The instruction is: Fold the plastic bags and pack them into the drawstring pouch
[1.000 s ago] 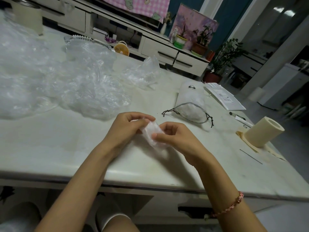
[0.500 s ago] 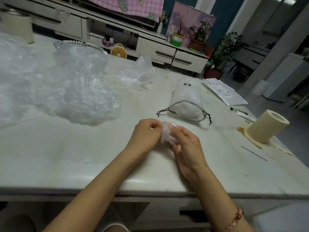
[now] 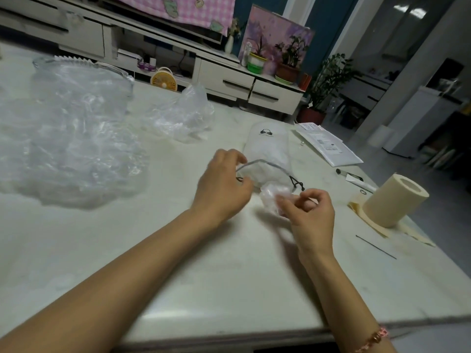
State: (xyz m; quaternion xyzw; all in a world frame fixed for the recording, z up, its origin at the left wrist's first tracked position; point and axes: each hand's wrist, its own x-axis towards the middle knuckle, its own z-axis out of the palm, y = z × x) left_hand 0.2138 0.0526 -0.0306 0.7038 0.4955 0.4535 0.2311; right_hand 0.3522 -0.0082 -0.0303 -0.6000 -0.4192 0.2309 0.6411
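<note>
Wide look first: the pale desk [image 3: 229, 276] fills the frame, and a heap of crumpled plastic bags [image 3: 68, 149] sprawls over its left half. One loose bag [image 3: 186, 115] sits apart, upper centre. The drawstring pouch [image 3: 267, 149] lies just right of centre, mouth towards me, with a dark cord round the rim. A cream roll [image 3: 395, 200] stands at the right edge, a white envelope [image 3: 328, 146] lies above it, and a pen [image 3: 354, 177] sits between them.

Now the hands. The left hand [image 3: 224, 184] is at the pouch mouth, fingers curled by the cord. I cannot tell whether that grip has caught the rim, because the hand covers it. The right hand [image 3: 308, 212] pinches the folded bag [image 3: 274, 197] between thumb and forefinger. It is a small tight packet, right at the lower lip of the mouth.

I read this step as packing this one away. Here I'd lift the upper rim with the left so the mouth gapes, and keep the right-hand pinch firm so the fold can't spring open. Then feed the packet narrow end first and push it deep, letting go only once it sits inside.

Writing is thin here. The pouch carries a small dark emblem [image 3: 266, 132] near its closed end, with tiny print beneath that is too small to read. The envelope's printed label is also illegible, and I can make out no brand.
</note>
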